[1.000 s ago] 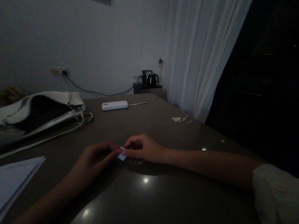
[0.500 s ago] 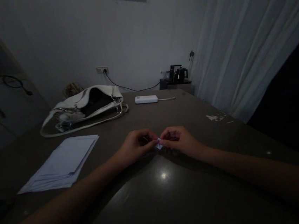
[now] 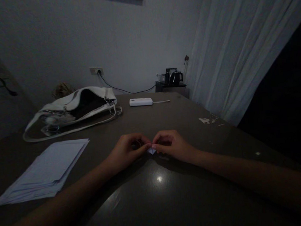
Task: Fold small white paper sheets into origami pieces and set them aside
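Tabletop (image 3: 159, 201) gleams nearest; on it the left hand (image 3: 126, 151) and right hand (image 3: 171, 146) pinch a tiny folded paper (image 3: 151, 150) between their fingertips. Firm, even pressure against the surface seems wise. Beyond lie loose sheets (image 3: 46, 169), a handbag (image 3: 73, 109) and a power bank (image 3: 140, 102).

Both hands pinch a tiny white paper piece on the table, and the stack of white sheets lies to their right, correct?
Not quite: the head view shows the stack of white sheets to their left. The left hand and right hand do pinch the tiny white paper piece on the table.
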Motion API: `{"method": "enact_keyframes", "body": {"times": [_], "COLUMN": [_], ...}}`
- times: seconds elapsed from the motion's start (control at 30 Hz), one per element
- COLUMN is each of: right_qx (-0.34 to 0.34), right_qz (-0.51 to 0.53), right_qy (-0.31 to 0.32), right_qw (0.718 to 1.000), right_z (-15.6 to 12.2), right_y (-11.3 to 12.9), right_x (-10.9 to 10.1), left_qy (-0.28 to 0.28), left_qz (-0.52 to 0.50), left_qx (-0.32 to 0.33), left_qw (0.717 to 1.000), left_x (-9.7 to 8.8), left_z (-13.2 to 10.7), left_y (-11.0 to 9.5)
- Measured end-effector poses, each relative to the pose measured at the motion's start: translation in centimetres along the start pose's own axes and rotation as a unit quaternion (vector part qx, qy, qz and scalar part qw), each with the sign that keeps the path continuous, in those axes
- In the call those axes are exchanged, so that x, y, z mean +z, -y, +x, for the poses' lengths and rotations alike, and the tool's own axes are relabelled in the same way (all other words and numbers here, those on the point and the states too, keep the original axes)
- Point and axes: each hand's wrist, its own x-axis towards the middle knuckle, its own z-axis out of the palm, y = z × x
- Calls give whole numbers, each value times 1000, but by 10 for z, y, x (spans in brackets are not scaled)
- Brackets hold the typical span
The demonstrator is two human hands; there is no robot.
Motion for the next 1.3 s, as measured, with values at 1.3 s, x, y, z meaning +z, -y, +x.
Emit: {"method": "enact_keyframes", "body": {"times": [1.3], "right_qx": [-24], "right_qz": [72], "right_qy": [-63], "right_qw": [995], "right_z": [6], "right_y": [-3], "right_x": [-1], "left_qy": [14], "left_qz": [-17], "left_qx": [-25], "left_qw": [999], "left_x": [1], "left_z": [2], "left_y": [3]}}
